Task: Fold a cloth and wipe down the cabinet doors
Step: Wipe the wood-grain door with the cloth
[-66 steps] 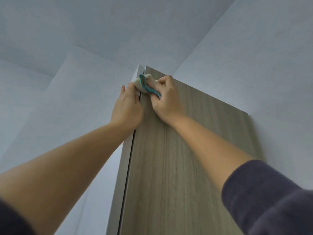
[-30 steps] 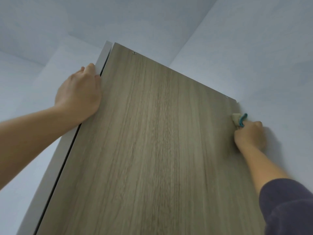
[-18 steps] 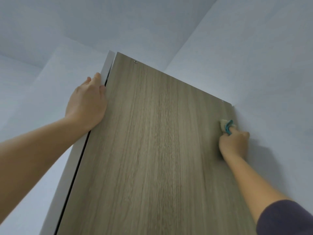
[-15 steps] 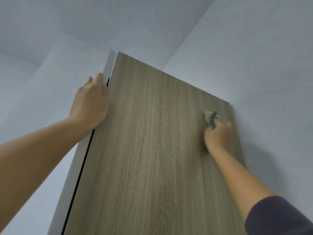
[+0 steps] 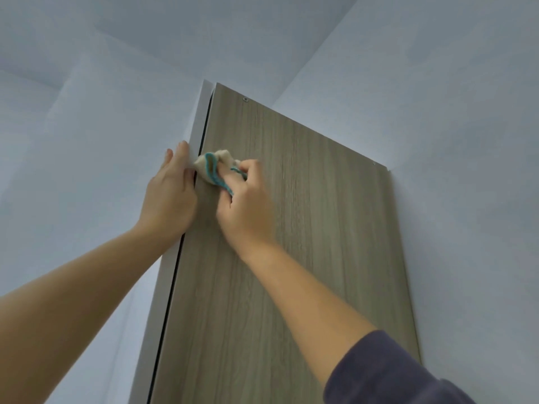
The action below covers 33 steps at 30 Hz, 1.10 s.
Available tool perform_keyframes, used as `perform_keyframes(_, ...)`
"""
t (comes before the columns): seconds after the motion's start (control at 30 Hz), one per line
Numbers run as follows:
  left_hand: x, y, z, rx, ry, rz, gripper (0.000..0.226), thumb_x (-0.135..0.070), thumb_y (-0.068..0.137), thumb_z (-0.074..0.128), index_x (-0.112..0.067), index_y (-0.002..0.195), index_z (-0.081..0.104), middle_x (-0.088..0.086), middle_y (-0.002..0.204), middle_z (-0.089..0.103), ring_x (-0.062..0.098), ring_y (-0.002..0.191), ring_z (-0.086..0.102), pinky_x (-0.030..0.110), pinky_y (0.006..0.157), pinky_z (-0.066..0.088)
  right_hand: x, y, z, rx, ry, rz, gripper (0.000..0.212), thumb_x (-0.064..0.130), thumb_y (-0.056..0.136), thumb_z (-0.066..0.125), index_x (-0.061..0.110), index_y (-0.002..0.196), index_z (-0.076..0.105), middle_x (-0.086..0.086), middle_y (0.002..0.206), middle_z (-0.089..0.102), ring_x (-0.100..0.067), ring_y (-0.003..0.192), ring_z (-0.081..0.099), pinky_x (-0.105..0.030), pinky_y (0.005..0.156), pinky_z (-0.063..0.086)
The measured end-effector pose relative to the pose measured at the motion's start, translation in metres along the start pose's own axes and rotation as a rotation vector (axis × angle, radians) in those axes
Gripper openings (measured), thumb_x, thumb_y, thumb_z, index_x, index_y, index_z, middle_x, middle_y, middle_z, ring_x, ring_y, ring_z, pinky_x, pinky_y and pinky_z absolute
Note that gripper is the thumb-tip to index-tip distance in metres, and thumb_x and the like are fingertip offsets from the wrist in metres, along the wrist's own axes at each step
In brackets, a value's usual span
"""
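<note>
Right hand [image 5: 245,205] curls round one cream, teal-edged cloth [image 5: 211,167], pressing it on the single wood-grain cabinet door [image 5: 306,243] by its left edge, eleven o'clock of the knuckles. Left hand [image 5: 169,199] lies flat, fingers straight, on the white side panel [image 5: 201,121] at nine o'clock. Door's bottom is cut off; cloth's folds unclear.

Wide bare door, one crowded edge

From the right hand [image 5: 245,208], the wooden door [image 5: 320,243] was bare toward 1, 3 and 5 o'clock, so a hand could slide there. At 9 o'clock the left hand [image 5: 169,196] lay flat on the white strip [image 5: 202,119] beside the door's edge and blocked that way. The cloth [image 5: 211,167] sat bunched at 11 o'clock, between the two hands. Far out at 3 o'clock, the wall [image 5: 466,199] closed in the door's other edge.
</note>
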State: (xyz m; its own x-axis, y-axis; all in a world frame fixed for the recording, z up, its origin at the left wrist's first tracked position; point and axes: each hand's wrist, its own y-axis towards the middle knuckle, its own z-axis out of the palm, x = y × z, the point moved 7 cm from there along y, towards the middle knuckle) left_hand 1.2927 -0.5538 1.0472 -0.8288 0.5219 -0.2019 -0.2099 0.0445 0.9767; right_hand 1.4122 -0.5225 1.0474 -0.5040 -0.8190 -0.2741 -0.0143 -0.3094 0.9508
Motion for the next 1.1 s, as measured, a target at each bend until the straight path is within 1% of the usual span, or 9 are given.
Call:
perform_keyframes(0.13,0.006,-0.017,0.001,-0.004,-0.025,-0.026,0.047,-0.008,0.102,0.027,-0.016,0.148,0.026,0.011,0.156,0.026,0.017,0.147,0.011,0.027,0.111,0.018,-0.006,-0.008,-0.005,0.016,0.017,-0.034,0.042,0.003,0.081,0.053,0.013,0.121,0.066,-0.011,0.111,0.051,-0.028,0.094,0.056,-0.035,0.069,0.052)
perform_keyframes(0.27,0.01,-0.033,0.003,-0.001,0.025,-0.012,0.049,-0.01,0.102,0.027,-0.015,0.15,0.02,0.006,0.158,0.021,0.013,0.147,0.008,0.018,0.109,0.009,-0.038,-0.021,-0.022,-0.004,-0.041,-0.008,0.043,0.006,0.08,0.049,0.014,0.118,0.067,-0.011,0.111,0.053,-0.027,0.093,0.058,-0.028,0.068,0.048)
perform_keyframes(0.4,0.014,-0.047,0.007,-0.017,0.14,0.041,0.046,-0.014,0.102,0.024,-0.01,0.148,0.019,0.005,0.158,0.022,0.013,0.148,0.007,0.027,0.112,0.014,-0.106,-0.037,-0.056,-0.052,-0.143,0.118,0.039,0.002,0.081,0.051,0.01,0.114,0.068,-0.012,0.109,0.054,-0.029,0.091,0.059,-0.028,0.074,0.046)
perform_keyframes(0.6,0.015,-0.052,0.008,-0.039,0.222,0.068,0.045,-0.013,0.102,0.025,-0.006,0.146,0.021,0.012,0.155,0.026,0.019,0.148,0.01,0.038,0.117,0.02,-0.214,-0.06,-0.113,-0.049,-0.331,0.403,0.033,-0.001,0.086,0.053,0.008,0.114,0.067,-0.016,0.115,0.054,-0.034,0.095,0.057,-0.024,0.075,0.036)
perform_keyframes(0.7,0.014,-0.052,0.007,-0.048,0.245,0.069,0.044,-0.012,0.102,0.025,-0.005,0.146,0.022,0.013,0.154,0.028,0.02,0.147,0.012,0.037,0.116,0.019,-0.256,-0.07,-0.14,-0.041,-0.46,0.517,0.03,0.004,0.087,0.054,0.008,0.114,0.067,-0.019,0.115,0.054,-0.038,0.097,0.056,-0.034,0.079,0.043)
perform_keyframes(0.8,0.013,-0.053,0.007,-0.06,0.266,0.074,0.04,-0.011,0.102,0.024,-0.004,0.141,0.027,0.015,0.152,0.031,0.023,0.147,0.015,0.04,0.116,0.022,-0.285,-0.079,-0.158,-0.034,-0.515,0.617,0.028,0.008,0.09,0.053,0.007,0.116,0.066,-0.02,0.116,0.052,-0.041,0.097,0.056,-0.038,0.081,0.045)
perform_keyframes(0.93,0.013,-0.053,0.006,-0.067,0.281,0.069,0.039,-0.011,0.102,0.025,-0.002,0.139,0.03,0.017,0.15,0.035,0.025,0.145,0.019,0.042,0.116,0.024,-0.301,-0.08,-0.165,-0.031,-0.564,0.658,0.029,0.01,0.091,0.052,0.009,0.117,0.064,-0.018,0.12,0.051,-0.041,0.099,0.055,-0.04,0.084,0.046)
perform_keyframes(1.03,0.011,-0.055,0.005,-0.065,0.283,0.069,0.04,-0.011,0.102,0.025,-0.003,0.142,0.027,0.016,0.151,0.033,0.024,0.146,0.018,0.036,0.115,0.021,-0.313,-0.085,-0.171,-0.029,-0.578,0.744,0.032,0.008,0.089,0.051,0.012,0.118,0.064,-0.017,0.12,0.052,-0.04,0.101,0.056,-0.039,0.085,0.046)
perform_keyframes(1.1,0.01,-0.054,0.005,-0.063,0.286,0.072,0.038,-0.012,0.102,0.025,-0.003,0.139,0.029,0.016,0.15,0.034,0.025,0.145,0.019,0.038,0.115,0.022,-0.32,-0.092,-0.179,-0.014,-0.6,0.804,0.035,0.006,0.088,0.051,0.013,0.119,0.064,-0.019,0.119,0.054,-0.04,0.103,0.056,-0.038,0.084,0.047)
